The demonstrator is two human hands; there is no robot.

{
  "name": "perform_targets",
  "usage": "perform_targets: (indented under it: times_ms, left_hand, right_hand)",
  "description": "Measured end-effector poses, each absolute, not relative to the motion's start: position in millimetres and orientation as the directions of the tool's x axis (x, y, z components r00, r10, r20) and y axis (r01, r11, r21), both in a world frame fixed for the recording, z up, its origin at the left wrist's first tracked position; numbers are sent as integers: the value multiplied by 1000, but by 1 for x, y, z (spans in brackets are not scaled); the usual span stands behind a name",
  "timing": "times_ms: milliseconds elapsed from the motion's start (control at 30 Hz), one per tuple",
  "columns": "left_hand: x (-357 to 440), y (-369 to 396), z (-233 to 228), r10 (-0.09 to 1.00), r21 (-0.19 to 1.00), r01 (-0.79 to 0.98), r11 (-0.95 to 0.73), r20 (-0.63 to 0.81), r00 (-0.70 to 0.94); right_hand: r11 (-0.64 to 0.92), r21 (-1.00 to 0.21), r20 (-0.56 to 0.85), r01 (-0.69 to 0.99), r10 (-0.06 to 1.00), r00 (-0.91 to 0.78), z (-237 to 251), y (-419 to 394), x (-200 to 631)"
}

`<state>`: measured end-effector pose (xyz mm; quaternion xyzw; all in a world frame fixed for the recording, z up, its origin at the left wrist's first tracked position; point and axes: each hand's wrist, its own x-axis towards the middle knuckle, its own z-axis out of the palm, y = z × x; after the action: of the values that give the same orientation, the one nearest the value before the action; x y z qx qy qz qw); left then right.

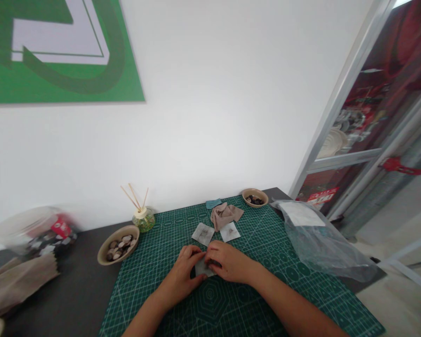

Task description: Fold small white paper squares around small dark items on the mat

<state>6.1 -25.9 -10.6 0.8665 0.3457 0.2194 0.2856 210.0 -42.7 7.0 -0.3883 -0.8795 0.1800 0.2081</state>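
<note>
Surface: dark tabletop against a white wall, carrying a green cutting mat point(266, 290) printed with a grid; the mat serves as landmark for all positions below.
Wall: green-and-white panel point(56, 56) high above the mat's far-left side.
Left hand point(184, 276): resting on the mat near its centre, fingers curled down onto the grey fabric piece point(201, 268), pinching its left edge.
Right hand point(229, 262): on the mat just right of the left hand, fingertips closed on the same piece from the right side.
Grey fabric piece: flat on the mat centre, between the two hands and largely covered by them; only a small patch shows.
Loose squares: two pale fabric squares point(203, 233) on the mat, just beyond the hands.
Crumpled cloth point(225, 214): on the mat's far part, behind the squares.
Small bowl point(255, 197): at the mat's far-right corner, dark contents.
Large bowl point(118, 244): off the mat's left edge, holding rounded pieces.
Reed diffuser point(143, 219): beyond the mat's far-left corner.
Plastic bag point(315, 238): overlapping the mat's right edge.
Clear jar point(31, 231): well left of the mat, blurred.
</note>
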Motion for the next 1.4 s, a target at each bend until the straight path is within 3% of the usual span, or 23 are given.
perform_targets:
  times_ms: [233,800,1400]
  left_hand:
    - [6,-26,-10,722,646,471,-600,183,668]
    - [7,-26,-10,721,639,473,-607,191,666]
    - [5,-25,-11,719,643,469,-605,187,670]
  right_hand:
    - [587,-460,210,666,801,-561,6,-43,210]
    - [525,-595,172,609,823,-541,4,-42,211]
    - [592,-513,214,622,789,-575,8,-44,208]
